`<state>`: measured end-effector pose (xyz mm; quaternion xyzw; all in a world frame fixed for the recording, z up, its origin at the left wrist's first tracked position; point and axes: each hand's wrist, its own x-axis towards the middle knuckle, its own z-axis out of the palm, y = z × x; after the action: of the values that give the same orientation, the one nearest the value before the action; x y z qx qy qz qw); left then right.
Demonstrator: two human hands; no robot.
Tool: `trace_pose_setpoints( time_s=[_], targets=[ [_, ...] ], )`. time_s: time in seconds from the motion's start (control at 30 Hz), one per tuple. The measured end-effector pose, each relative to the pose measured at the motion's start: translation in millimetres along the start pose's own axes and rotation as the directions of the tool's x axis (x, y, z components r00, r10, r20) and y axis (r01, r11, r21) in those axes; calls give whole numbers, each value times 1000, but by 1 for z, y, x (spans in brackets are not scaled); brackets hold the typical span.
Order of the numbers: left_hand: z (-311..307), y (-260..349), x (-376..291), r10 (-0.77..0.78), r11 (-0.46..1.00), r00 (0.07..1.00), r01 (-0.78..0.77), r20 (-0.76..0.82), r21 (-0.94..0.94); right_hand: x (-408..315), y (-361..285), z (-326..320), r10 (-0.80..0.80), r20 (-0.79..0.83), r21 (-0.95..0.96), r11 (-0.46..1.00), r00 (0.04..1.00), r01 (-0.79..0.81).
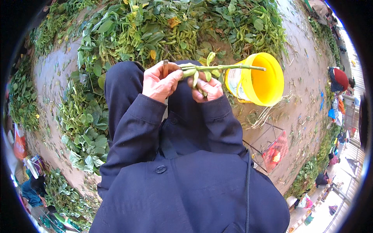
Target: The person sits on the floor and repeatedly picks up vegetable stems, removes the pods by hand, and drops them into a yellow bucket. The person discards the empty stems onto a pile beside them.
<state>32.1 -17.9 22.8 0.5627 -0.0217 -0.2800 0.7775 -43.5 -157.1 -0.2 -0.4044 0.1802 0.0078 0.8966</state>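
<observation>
My left hand (161, 81) grips a green soybean stem (230, 67) by its podded end, above my knees. The cut end of that stem points right, over the mouth of a yellow plastic bucket (248, 76). A brown band (165, 68) sits around a finger of my left hand. Just below the stem, my right hand (211, 88) has its fingers curled around green soybean pods (203, 92). More pods (210, 58) still hang from the stem between the hands and the bucket. The bucket is tilted towards me, with a printed label on its side.
A heap of leafy soybean plants (151, 32) lies before my knees, and another pile (87, 128) lies to my left. Loose stripped stems (265, 116) lie under the bucket. A metal-framed stool (275, 154) with a red checked top stands at right. Other people (339, 80) are at the edges.
</observation>
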Motion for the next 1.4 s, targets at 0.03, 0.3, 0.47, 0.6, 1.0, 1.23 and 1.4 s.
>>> trace_pose_setpoints(
  time_s=[0.03, 0.3, 0.47, 0.6, 1.0, 1.23, 1.4],
  targets=[
    [1, -1, -2, -27, 1000, 1000, 27, -4, -13, -1, 1, 2, 4, -19, -24, 1000, 1000, -5],
    [0, -15, -9, -127, 979, 991, 130, 29, -156, 8, 18, -5, 43, -10, 136, 990, 999, -41],
    [18, -20, -16, 116, 984, 991, -124, 63, 129, 12, 17, -7, -1, -60, 82, 997, 998, 6],
    [13, -30, -15, 422, 678, 892, -430, 164, 595, 11, 19, 0, -118, -147, 53, 990, 982, 127],
    [1, -53, -14, 459, 439, 859, -442, 227, 782, 5, 9, 3, -71, -197, -84, 995, 978, 55],
    [5, -42, -24, 253, 207, 945, -264, 209, 942, 10, 20, 4, -237, -160, -200, 958, 958, 204],
    [1, -46, -23, 231, 50, 947, -242, 225, 969, 17, 32, 8, -424, -93, -429, 833, 901, 348]
  ],
)
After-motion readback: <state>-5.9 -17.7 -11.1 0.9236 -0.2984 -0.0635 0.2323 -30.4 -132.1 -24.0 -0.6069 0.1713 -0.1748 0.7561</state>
